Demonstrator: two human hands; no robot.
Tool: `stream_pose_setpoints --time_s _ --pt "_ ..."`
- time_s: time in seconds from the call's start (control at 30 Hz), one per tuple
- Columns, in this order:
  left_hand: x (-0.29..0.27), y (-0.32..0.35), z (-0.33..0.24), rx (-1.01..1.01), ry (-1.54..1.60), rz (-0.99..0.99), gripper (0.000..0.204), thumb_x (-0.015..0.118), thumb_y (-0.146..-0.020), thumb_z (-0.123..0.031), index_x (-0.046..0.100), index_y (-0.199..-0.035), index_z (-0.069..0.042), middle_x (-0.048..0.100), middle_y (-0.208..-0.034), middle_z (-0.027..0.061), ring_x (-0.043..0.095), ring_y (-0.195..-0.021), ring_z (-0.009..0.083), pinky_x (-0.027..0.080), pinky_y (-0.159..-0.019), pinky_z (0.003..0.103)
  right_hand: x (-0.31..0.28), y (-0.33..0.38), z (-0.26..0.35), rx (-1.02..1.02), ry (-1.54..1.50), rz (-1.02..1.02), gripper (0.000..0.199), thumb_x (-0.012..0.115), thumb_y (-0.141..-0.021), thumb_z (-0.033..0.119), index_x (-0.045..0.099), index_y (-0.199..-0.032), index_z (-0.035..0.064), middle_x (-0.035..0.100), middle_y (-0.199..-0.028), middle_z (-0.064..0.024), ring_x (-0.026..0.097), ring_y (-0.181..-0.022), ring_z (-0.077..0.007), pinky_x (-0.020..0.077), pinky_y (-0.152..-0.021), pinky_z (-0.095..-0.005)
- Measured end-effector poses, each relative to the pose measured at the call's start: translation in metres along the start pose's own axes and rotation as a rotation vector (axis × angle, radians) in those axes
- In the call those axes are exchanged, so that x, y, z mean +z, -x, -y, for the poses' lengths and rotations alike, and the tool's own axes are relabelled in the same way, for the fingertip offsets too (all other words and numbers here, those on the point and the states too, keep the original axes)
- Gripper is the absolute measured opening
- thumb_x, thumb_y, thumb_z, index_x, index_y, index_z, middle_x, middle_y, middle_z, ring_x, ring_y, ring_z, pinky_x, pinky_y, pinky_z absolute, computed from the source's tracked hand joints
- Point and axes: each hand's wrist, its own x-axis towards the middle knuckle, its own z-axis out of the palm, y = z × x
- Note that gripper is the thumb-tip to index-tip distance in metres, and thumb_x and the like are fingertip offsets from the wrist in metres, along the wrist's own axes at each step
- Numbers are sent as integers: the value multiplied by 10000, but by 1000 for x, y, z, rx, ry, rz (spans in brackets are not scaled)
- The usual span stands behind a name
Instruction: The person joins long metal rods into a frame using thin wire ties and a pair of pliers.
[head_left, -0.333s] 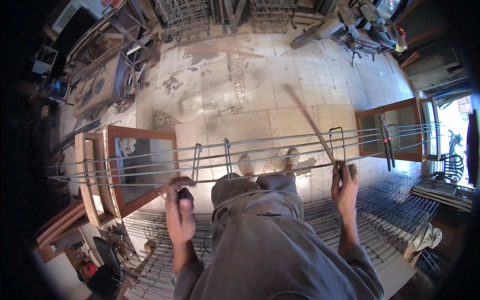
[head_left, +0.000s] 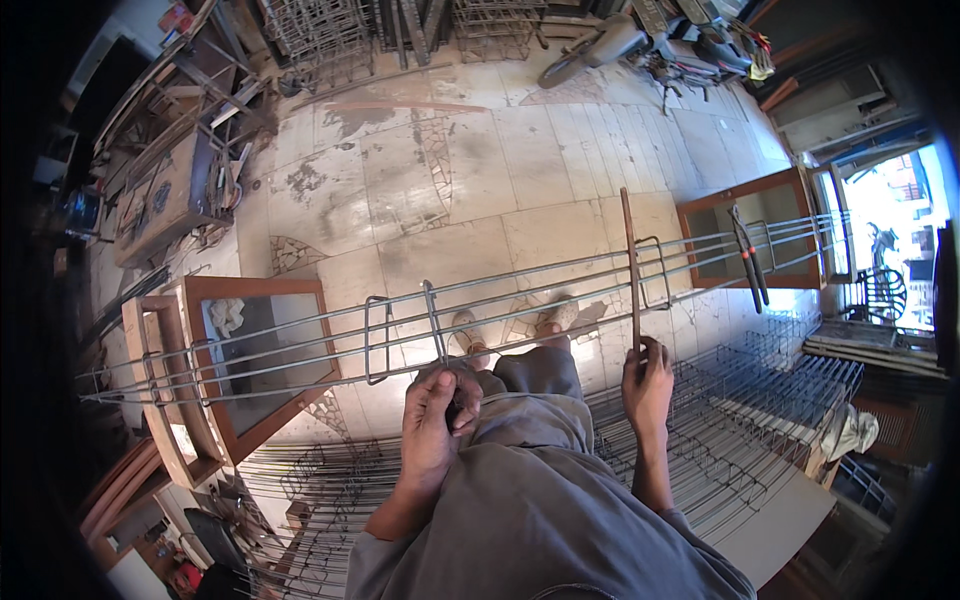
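The left hand [head_left: 432, 425] is pinching its fingers on a wire loop [head_left: 432, 318] of the long cage [head_left: 520, 300] lying across two stands, the right hand [head_left: 648, 385] is gripping a rod [head_left: 630, 270], and tying the loop looks next.

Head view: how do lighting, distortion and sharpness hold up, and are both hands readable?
Head view: strong fisheye bend bows the long steel rods; black vignette fills the corners. The doorway at right is blown out by daylight, while the tiled floor is evenly lit. Left hand and right hand are sharp, without visible motion blur; the left edge is dark.
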Motion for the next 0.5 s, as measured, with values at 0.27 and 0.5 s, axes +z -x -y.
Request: stream_pose_setpoints --time_s 0.27,0.5 --pt "-11 21 -19 92 132 -97 365 524 -1036 -341 532 -839 -34 500 -739 30 337 -505 45 257 -425 185 -118 18 74 -75 -554 -292 285 613 -965 179 567 -1166 -18 609 -1122 -168 612 -961 -242 521 -828 -378" --pt "3 57 -20 127 210 -69 351 502 -1041 -331 523 -833 -49 450 -713 14 341 -528 50 263 -431 192 -206 68 160 -969 -1598 378 192 620 -955 216 539 -923 45 540 -890 -125 596 -851 -204 520 -700 -359"
